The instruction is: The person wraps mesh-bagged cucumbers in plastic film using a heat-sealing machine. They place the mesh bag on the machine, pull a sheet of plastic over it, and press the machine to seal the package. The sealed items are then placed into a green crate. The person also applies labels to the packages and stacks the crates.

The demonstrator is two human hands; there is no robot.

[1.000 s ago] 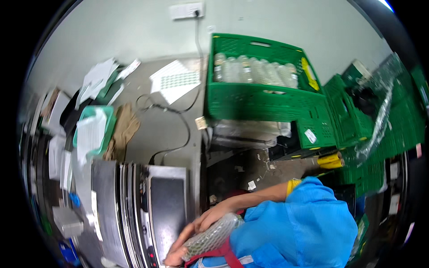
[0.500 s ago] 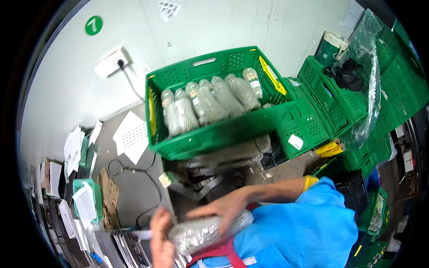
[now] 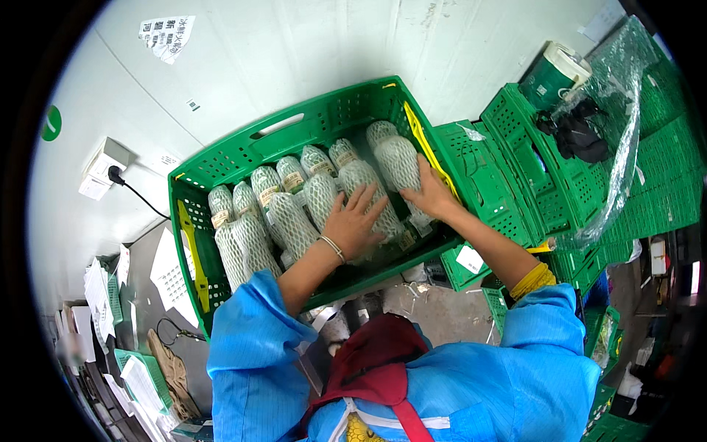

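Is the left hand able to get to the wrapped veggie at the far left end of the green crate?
Probably yes. The left hand lies on the middle bundles, and the leftmost bundle sits uncovered in the open-topped green crate, with nothing lying across the row between them.

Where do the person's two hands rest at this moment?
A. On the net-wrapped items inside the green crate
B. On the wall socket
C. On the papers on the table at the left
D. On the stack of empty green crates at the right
A: the left hand and the right hand both lie on the net-wrapped items lined up inside the green crate.
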